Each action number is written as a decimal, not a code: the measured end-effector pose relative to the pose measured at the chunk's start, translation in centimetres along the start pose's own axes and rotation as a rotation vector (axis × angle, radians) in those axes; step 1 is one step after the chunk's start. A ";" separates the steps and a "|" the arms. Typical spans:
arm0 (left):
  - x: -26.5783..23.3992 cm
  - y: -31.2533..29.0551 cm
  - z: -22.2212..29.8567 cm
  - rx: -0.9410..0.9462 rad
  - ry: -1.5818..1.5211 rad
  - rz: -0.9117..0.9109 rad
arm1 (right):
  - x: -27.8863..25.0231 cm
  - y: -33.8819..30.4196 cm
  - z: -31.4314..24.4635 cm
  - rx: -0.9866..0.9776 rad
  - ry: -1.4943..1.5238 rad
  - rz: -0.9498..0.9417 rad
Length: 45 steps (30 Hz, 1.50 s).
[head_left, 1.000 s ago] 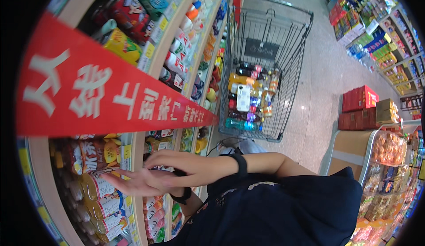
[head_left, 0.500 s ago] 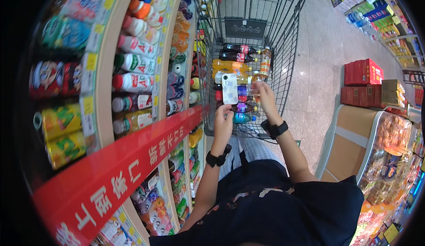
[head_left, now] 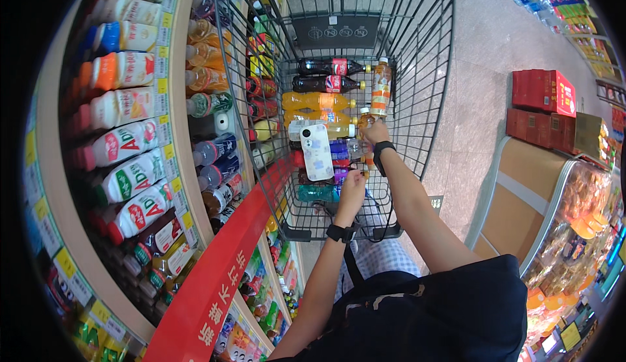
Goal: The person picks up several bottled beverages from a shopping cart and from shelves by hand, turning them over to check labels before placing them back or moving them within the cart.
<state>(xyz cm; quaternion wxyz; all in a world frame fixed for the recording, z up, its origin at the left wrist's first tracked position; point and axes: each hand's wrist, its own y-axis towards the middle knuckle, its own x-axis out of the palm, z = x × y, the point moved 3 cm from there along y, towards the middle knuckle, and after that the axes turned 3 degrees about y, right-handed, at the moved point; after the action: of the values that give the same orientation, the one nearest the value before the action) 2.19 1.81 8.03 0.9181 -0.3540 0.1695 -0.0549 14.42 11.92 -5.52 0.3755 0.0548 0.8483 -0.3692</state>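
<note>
My right hand [head_left: 373, 131] reaches into the shopping cart [head_left: 445, 82], fingers closed round the upper part of an amber drink bottle [head_left: 365, 120]. An orange-labelled tea bottle [head_left: 381, 89] lies just beyond it. My left hand [head_left: 353, 194] is over the near end of the cart, its fingers curled together; whatever they hold, if anything, is hidden. Close to its left is a phone in a white patterned case [head_left: 317, 153], covering parts of several bottles. Dark cola bottles [head_left: 326, 84], orange drink bottles [head_left: 317, 101] and a teal bottle [head_left: 318, 193] lie sideways in the cart.
Drink shelves [head_left: 171, 95] line the left side, with a red banner strip [head_left: 225, 284] along them. To the right, red boxes [head_left: 541, 95] are stacked by a tan display counter [head_left: 525, 186] with packaged food. Tiled floor [head_left: 479, 69] runs between.
The cart appears larger and nearer, and the shelves have shifted in view. My right hand has reached down to the amber bottle. My left hand has moved from below the phone to its right.
</note>
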 end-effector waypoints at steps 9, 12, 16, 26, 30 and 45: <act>1.6 6.1 -4.9 -0.159 -0.297 0.062 | 2.8 0.9 0.7 -0.018 -0.003 -0.098; 1.9 7.3 -3.5 -0.165 -0.245 0.063 | 1.3 0.1 1.2 0.039 -0.066 0.020; 1.9 8.6 -4.8 -0.170 -0.251 0.018 | -0.3 -1.2 0.9 0.060 0.018 0.157; 2.1 8.5 -3.8 -0.215 -0.333 0.016 | -6.0 -5.6 -1.4 -0.328 0.187 0.397; 1.7 8.5 -4.3 -0.193 -0.287 0.053 | -7.4 -9.1 -5.1 -0.560 0.115 0.336; -4.6 -0.4 -1.4 0.185 -0.101 0.437 | -10.5 -19.7 -3.9 -0.690 0.468 0.006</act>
<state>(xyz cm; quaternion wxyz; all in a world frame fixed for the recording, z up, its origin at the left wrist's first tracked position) -2.57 1.64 8.55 0.9440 -0.2257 0.1901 0.1475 12.28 2.23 14.84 0.1699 0.0106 0.9846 -0.0395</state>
